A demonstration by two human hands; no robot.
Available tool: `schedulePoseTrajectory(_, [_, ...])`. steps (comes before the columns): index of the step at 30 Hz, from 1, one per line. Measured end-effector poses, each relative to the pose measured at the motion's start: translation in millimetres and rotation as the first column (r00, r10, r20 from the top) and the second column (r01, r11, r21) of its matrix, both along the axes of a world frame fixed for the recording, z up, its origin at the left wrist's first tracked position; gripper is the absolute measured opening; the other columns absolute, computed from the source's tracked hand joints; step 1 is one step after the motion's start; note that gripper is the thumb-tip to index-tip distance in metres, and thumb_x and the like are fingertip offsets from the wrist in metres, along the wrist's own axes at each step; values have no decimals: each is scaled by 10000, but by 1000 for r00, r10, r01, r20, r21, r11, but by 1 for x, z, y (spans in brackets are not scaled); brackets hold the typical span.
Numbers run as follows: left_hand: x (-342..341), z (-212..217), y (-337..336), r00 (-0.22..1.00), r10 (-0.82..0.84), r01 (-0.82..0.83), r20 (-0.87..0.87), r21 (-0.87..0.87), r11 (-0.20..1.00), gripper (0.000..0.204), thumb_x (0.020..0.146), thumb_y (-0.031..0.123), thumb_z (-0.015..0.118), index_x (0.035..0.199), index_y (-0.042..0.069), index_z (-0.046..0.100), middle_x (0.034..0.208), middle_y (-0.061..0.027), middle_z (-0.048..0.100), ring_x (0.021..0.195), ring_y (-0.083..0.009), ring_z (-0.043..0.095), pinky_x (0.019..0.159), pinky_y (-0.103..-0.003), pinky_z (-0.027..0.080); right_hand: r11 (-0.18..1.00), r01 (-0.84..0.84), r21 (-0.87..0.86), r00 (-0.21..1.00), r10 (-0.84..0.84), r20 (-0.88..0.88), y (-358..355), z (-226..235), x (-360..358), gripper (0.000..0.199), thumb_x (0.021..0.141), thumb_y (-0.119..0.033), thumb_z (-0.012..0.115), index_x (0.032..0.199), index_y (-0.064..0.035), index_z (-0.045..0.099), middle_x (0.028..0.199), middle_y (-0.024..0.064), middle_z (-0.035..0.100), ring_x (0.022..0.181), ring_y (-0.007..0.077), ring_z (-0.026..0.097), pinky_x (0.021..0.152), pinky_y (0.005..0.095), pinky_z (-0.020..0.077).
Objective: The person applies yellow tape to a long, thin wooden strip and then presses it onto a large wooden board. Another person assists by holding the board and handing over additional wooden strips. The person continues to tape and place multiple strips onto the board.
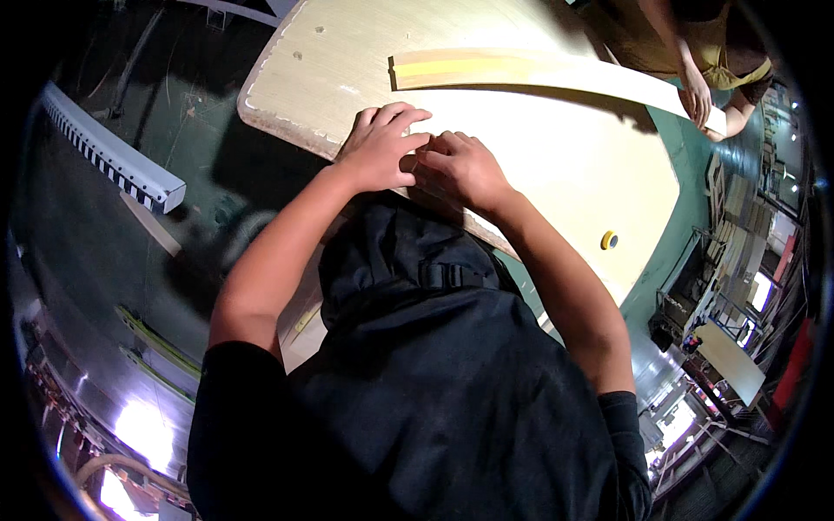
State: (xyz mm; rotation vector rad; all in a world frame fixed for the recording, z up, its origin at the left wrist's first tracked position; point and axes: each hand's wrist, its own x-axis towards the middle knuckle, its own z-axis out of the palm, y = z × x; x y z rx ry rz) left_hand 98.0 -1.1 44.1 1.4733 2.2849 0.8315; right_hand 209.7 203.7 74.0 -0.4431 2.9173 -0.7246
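Both my hands meet at the near edge of a pale tabletop (565, 174), just in front of my black apron (452, 347). My left hand (382, 148) is open, its fingers apart and bent a little over the edge. Beside it, my right hand (465, 169) has its fingers curled in close to my left thumb. Whatever those fingers may hold is hidden. Beyond my hands lies a long, curved, pale yellow strip (521, 69) with a dark left end. Its right end is under the hands (699, 100) of a co-worker.
A yellow tape roll (610, 240) sits on the tabletop at the right. To the left is a long grey beam (122, 152) with black marks along its side. Stacked boards (734, 234) stand at the far right, and a pale panel (730, 360) is below them.
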Motion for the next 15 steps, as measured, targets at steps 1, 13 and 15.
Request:
schedulePoseTrajectory(1, [0,0,0,1000,1,-1,-3,-9,1000,595,656,283,892,1217,158,738,1588,-25,476,1487,-275,386,1167,-491,316,1000,-3,18,1000,3,0,0,2,0,289,848,-344,774,1068,-160,741,1099,74,683,1005,307,666,861,454,532])
schedulePoseTrajectory(13, [1,-3,-2,1000,2,-2,-18,10,1000,748,649,257,898,1368,227,693,1587,-3,466,1495,-268,376,1184,-484,304,999,-48,17,991,50,-125,2,7,3,276,834,-292,777,1071,-154,747,1047,70,703,915,307,699,791,434,561])
schedulePoseTrajectory(15, [1,-4,-2,1000,5,-5,-10,8,1000,740,643,246,899,1354,222,697,1588,1,466,1494,-270,375,1183,-485,304,997,-76,27,990,79,-115,2,9,0,264,837,-268,781,1065,-139,747,1043,81,706,914,311,700,791,433,568])
